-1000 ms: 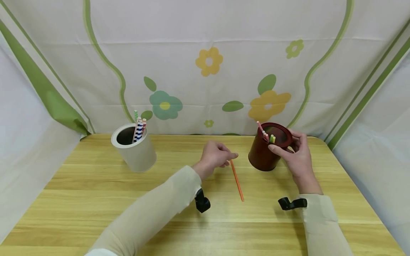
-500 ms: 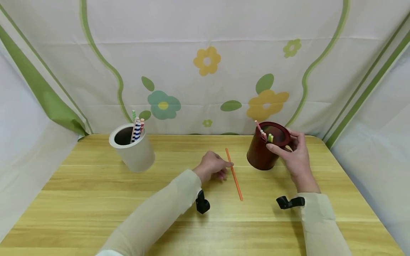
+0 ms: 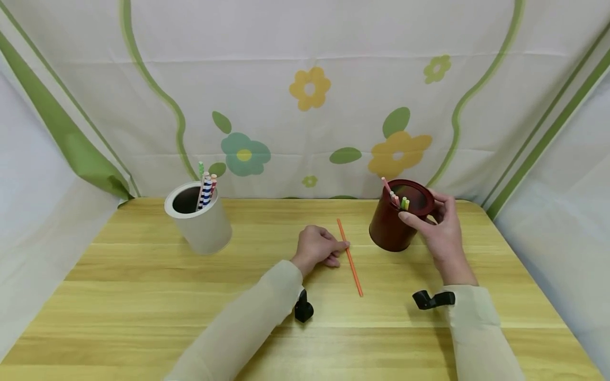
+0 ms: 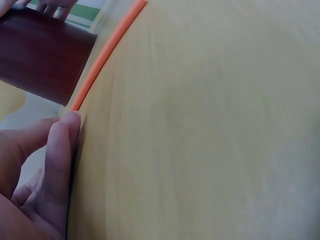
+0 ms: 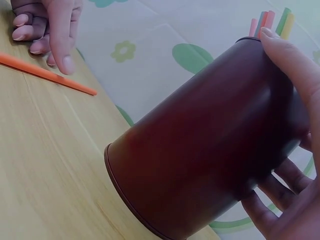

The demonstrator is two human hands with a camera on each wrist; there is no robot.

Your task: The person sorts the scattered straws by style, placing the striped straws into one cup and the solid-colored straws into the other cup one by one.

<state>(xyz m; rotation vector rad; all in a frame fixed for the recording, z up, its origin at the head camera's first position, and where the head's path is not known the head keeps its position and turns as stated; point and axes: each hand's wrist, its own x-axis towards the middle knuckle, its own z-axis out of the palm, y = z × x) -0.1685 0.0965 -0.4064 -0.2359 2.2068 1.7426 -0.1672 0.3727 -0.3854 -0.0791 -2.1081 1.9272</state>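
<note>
An orange straw [image 3: 354, 270] lies on the wooden table. My left hand [image 3: 318, 247] is beside it, an extended fingertip right at the straw and the other fingers loosely bent. In the left wrist view these fingertips hide the straw's far part. My right hand [image 3: 440, 227] grips a dark red cup [image 3: 392, 227] from the right, with the thumb at the rim and the fingers round its far side. Several straws [image 5: 267, 22], pink, green and yellow among them, stand in that cup. In the right wrist view the cup's lower edge is by the tabletop.
At the back left of the table [image 3: 157, 307] stands a white cup [image 3: 205, 230] with several patterned straws [image 3: 206, 191], some blue-striped. A white curtain [image 3: 267, 69] with printed flowers hangs behind the table. A black wrist camera [image 3: 303, 307] sticks out from the left sleeve.
My left hand has moved from the straw's far end toward its middle, uncovering the far end. The straw stays in place, and the right hand keeps its grip on the dark red cup.
</note>
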